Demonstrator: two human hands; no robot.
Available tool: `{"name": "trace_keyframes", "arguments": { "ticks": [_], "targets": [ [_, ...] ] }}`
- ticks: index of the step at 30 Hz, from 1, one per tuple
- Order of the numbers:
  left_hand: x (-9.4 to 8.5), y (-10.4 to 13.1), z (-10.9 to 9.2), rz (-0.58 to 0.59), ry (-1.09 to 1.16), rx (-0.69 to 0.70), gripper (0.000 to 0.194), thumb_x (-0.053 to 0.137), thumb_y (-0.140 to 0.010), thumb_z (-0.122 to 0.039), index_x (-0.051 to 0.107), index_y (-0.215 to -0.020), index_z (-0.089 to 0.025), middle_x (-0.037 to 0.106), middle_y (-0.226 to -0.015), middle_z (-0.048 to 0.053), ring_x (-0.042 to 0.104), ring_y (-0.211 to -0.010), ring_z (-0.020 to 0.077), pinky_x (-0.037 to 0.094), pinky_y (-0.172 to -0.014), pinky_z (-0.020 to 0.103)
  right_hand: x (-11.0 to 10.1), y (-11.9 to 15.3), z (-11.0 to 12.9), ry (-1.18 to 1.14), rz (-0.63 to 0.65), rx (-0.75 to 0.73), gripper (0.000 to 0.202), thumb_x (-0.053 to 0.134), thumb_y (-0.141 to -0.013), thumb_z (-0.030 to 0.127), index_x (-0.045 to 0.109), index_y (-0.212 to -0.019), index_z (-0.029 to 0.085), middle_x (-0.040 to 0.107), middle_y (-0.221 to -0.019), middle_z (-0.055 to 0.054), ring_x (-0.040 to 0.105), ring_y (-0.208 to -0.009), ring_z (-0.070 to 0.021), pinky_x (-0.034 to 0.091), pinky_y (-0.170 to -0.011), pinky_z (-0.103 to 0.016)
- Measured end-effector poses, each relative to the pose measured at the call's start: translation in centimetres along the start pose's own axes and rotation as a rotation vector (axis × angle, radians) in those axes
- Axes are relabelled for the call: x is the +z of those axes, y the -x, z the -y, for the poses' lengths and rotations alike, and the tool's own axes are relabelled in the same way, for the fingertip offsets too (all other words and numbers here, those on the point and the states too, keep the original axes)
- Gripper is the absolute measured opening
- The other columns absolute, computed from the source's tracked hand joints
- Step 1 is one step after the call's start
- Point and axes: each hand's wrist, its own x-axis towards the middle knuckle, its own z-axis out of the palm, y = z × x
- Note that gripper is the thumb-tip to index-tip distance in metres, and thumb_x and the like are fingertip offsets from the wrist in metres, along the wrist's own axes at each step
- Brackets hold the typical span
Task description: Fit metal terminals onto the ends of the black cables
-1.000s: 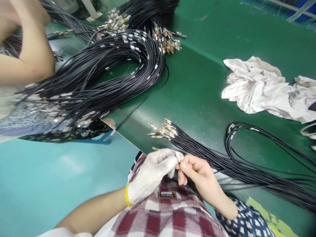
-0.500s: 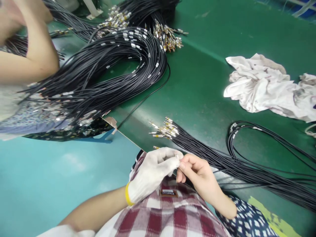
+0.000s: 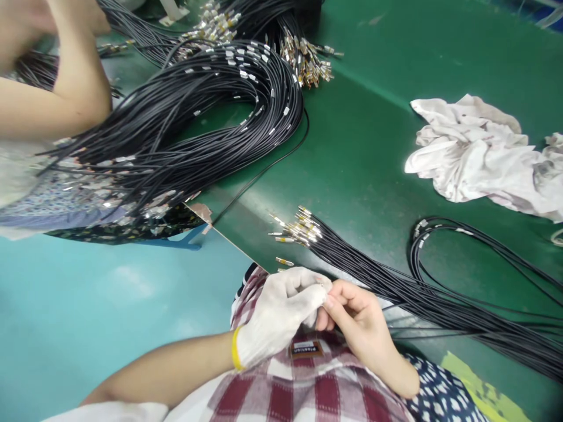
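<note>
"At the far left, what do you see?"

"A co-worker's bare arm, then a big loop of black cables dotted with white tags."

"Can you read those tags?"

"No, they're too small."

"And the grip?"

"Next comes the left hand, in a white glove with a yellow cuff. Its thumb and forefinger are pinched together on a small piece that they mostly hide."

"Any writing nearby?"

"Below the hands, a dark label on the checked clothing. It seems to say 'Pfashion', though I'm unsure of the letters."

"What about the right hand?"

"Bare, thumb and forefinger closed at the same small piece, against the glove. I can't tell what the piece is."

"And beyond?"

"A bundle of cables lies on the green table, metal ends to the left; then a smaller loop and crumpled white cloth."
</note>
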Motion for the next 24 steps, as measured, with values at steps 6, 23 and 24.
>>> {"name": "trace_keyframes", "arguments": {
  "ticks": [6, 23, 24],
  "targets": [
    [-0.2, -0.1, 0.3, 0.037, 0.013, 0.000, 0.013, 0.063, -0.080, -0.024, 0.067, -0.073, -0.013, 0.061, -0.050, -0.001, 0.051, -0.043, 0.0079, 0.034, -0.043, 0.018, -0.1, 0.0, 0.0, -0.022, 0.006, 0.024, 0.042, 0.063, -0.093, 0.051, 0.056, -0.067, 0.019, 0.069, -0.057, -0.003, 0.054, -0.050, -0.0119, 0.043, -0.051, -0.023],
    [-1.9, -0.8, 0.3, 0.079, -0.152, 0.144, 0.027, 0.052, -0.089, -0.029, 0.066, -0.069, -0.015, 0.061, -0.059, 0.001, 0.054, -0.055, 0.0109, 0.042, -0.056, 0.022, -1.3, -0.8, 0.1, -0.275, 0.160, 0.194, 0.037, 0.070, -0.090, 0.049, 0.066, -0.081, 0.013, 0.066, -0.056, 0.000, 0.050, -0.047, -0.0074, 0.040, -0.050, -0.019],
    [-2.1, -0.7, 0.3, 0.076, -0.164, 0.166, 0.033, 0.050, -0.091, -0.030, 0.065, -0.065, -0.016, 0.062, -0.060, 0.003, 0.055, -0.057, 0.0116, 0.043, -0.059, 0.023, -1.3, -0.8, 0.1, -0.277, 0.164, 0.194, 0.037, 0.070, -0.090, 0.049, 0.067, -0.083, 0.013, 0.065, -0.056, 0.000, 0.049, -0.047, -0.0074, 0.040, -0.050, -0.019]
  ]
}}
